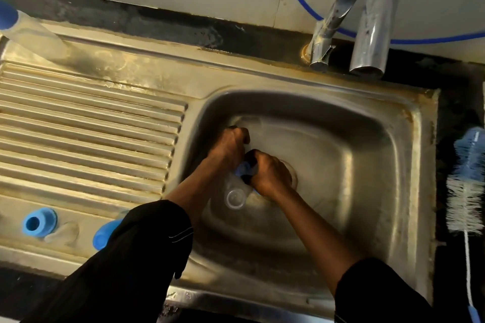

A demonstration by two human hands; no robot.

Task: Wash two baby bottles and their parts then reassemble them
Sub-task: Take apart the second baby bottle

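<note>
A clear bottle (234,195) is held low in the sink (367,139), base toward the camera. The grip of the right hand (270,173) is closed round its blue collar (243,168). The left hand (232,144) is curled just beside; what its grip holds cannot be told. A brush (465,191) is laid right of the sink.

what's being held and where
The right hand grips the clear plastic baby bottle at its blue collar; what the left hand holds cannot be told.
</note>
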